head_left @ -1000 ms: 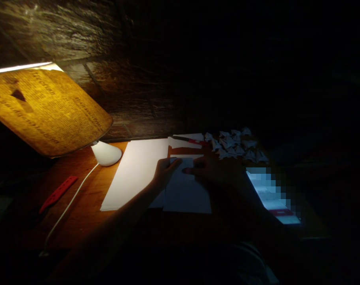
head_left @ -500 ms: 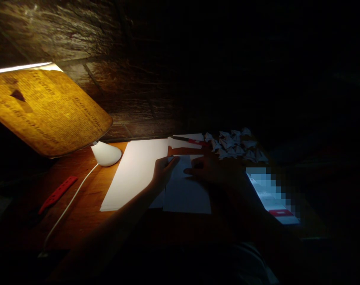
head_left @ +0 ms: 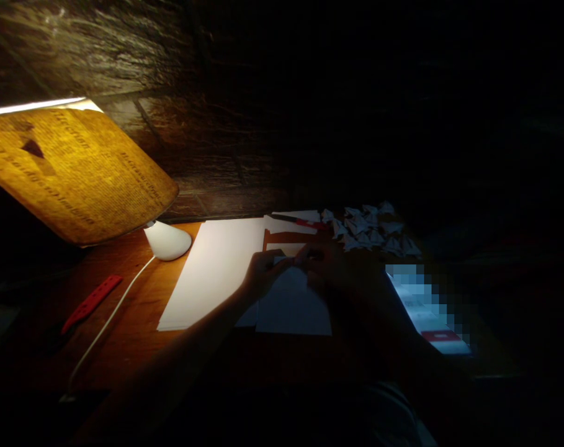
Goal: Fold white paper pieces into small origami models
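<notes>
Left hand (head_left: pixel 262 270) and right hand (head_left: pixel 321 267) pinch a small paper (head_left: pixel 282 259), fingers clamped on it, above the far part of a white sheet (head_left: pixel 293 307); table wood (head_left: pixel 142 304) borders that sheet's near edge, paper stack (head_left: pixel 211 273) left, lit screen (head_left: pixel 416 310) well right

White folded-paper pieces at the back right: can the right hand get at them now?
Probably yes: nothing visible stands between the right hand and the folded pieces, though its fingers seem occupied with white paper.
</notes>
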`<state>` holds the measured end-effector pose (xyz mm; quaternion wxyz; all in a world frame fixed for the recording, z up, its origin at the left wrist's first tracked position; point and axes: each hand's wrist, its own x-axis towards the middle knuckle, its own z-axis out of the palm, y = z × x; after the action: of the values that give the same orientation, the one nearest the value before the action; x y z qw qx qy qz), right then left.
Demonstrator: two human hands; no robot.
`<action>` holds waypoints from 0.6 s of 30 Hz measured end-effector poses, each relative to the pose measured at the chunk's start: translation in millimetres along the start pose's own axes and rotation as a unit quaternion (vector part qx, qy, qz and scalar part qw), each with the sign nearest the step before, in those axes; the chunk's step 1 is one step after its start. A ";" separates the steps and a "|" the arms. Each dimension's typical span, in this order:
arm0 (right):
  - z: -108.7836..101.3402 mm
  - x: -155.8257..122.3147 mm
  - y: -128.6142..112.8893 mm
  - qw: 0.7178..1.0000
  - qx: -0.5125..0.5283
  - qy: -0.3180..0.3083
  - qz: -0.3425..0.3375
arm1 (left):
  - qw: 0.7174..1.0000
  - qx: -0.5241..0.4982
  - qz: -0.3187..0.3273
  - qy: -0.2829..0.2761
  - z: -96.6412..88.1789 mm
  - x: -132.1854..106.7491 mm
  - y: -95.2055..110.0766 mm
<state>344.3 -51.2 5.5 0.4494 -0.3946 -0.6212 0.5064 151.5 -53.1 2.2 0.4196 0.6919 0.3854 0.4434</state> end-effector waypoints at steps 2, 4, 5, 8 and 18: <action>-0.8 0.1 1.6 1.000 -0.006 0.008 0.000 | 1.000 0.003 0.004 0.001 0.1 -0.1 -0.3; -0.8 0.0 2.6 1.000 -0.009 0.013 0.000 | 1.000 0.009 0.006 0.008 0.3 -0.9 -0.8; -0.5 0.0 2.9 1.000 -0.011 0.015 -0.001 | 1.000 0.014 0.008 0.015 0.5 -1.5 -1.0; 1.7 0.0 3.1 1.000 -0.009 0.029 -0.008 | 0.998 0.028 0.019 0.043 2.0 -3.6 -0.4; 6.1 -3.1 -7.2 0.999 -0.012 0.035 -0.007 | 0.997 -0.033 -0.013 0.063 2.9 -4.8 7.7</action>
<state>339.1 -57.1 11.7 0.4693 -0.4132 -0.6141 0.4816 153.9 -60.9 7.2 0.4228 0.6433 0.4051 0.4933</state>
